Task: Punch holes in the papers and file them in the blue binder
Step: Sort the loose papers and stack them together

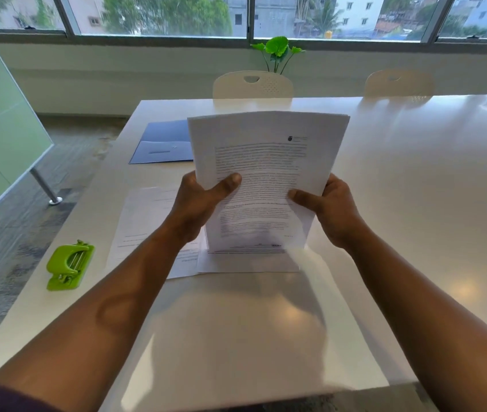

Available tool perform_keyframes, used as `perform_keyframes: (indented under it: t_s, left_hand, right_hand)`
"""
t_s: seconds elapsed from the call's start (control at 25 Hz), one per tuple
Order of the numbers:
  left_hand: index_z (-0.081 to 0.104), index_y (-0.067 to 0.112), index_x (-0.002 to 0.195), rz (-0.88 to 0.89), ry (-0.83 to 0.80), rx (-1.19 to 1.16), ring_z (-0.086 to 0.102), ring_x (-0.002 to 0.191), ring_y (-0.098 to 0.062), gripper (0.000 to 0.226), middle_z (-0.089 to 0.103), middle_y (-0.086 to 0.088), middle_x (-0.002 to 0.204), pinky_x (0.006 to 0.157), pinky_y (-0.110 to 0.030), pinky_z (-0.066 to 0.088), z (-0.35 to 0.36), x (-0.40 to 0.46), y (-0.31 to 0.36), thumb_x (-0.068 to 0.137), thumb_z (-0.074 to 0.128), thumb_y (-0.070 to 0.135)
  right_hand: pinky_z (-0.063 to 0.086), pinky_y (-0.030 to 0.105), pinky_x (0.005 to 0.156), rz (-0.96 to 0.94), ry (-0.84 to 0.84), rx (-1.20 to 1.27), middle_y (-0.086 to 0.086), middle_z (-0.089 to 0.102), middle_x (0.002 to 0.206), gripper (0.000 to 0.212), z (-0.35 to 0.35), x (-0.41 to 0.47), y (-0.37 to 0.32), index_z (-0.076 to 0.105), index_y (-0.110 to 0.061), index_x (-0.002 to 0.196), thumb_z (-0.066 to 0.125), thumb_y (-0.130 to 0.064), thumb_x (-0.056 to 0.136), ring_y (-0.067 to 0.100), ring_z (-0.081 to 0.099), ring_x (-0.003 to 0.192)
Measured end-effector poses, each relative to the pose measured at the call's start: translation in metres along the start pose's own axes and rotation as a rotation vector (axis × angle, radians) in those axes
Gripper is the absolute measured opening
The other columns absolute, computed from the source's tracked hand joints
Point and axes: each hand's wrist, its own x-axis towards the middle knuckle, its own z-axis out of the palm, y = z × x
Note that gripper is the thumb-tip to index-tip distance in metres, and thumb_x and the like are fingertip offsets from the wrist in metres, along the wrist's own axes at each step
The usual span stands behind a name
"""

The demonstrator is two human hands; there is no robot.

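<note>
Above the white counter [385, 173], both hands hold the paper stack [266, 162] upright: left hand [197, 203] and right hand [330, 208] grip its sides. Blue binder [163, 142] lies behind-left; green hole punch [69, 264] nearer-left.

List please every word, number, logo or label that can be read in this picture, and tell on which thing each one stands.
None can be read.
Stack of papers, held upright by the left hand and right hand: printed lines and a small dark logo at top right, too blurred.
Loose sheets on the table: faint print, too blurred.
Blue binder: a small mark, unreadable.
Green hole punch: no text visible.
</note>
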Motion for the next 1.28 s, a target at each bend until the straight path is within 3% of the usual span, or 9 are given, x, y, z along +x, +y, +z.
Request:
perform_keyframes:
  t_s: [0.24, 0.72, 0.88, 1.28]
  left_hand:
    - [0.066, 0.037, 0.110, 0.063, -0.014, -0.012, 0.072, 0.095, -0.015, 0.029, 0.075, 0.018, 0.100, 0.080, -0.032, 0.063, 0.001, 0.003, 0.005, 0.082, 0.073, 0.042]
    - [0.071, 0.028, 0.116, -0.048, -0.027, -0.106, 0.074, 0.100, -0.023, 0.038, 0.076, 0.002, 0.111, 0.090, -0.052, 0.060, 0.010, -0.009, -0.025, 0.079, 0.080, 0.034]
    - [0.072, 0.031, 0.112, -0.039, -0.039, -0.098, 0.073, 0.101, -0.026, 0.037, 0.076, 0.000, 0.112, 0.089, -0.052, 0.061, 0.009, -0.008, -0.033, 0.076, 0.082, 0.029]
    - [0.069, 0.016, 0.126, -0.074, -0.109, -0.063, 0.070, 0.112, -0.024, 0.038, 0.074, -0.002, 0.119, 0.097, -0.045, 0.058, 0.012, -0.014, -0.056, 0.088, 0.075, 0.016]
  right_hand:
    - [0.063, 0.041, 0.078, -0.002, -0.025, 0.001, 0.006, 0.076, 0.111, 0.033, -0.001, 0.002, -0.010, 0.072, -0.014, 0.113, 0.078, -0.004, 0.083, 0.028, 0.074, 0.097]
    - [0.059, 0.054, 0.091, 0.083, -0.060, 0.045, 0.009, 0.075, 0.115, 0.037, 0.000, -0.004, 0.016, 0.074, -0.016, 0.113, 0.079, 0.000, 0.080, 0.033, 0.072, 0.102]
    - [0.059, 0.052, 0.090, 0.079, -0.060, 0.093, 0.008, 0.076, 0.115, 0.037, -0.002, -0.004, 0.020, 0.074, -0.016, 0.112, 0.078, 0.003, 0.081, 0.033, 0.073, 0.103]
    - [0.056, 0.054, 0.097, 0.127, -0.051, 0.124, 0.011, 0.074, 0.120, 0.040, -0.006, -0.008, 0.033, 0.071, -0.011, 0.120, 0.078, -0.001, 0.082, 0.034, 0.071, 0.109]
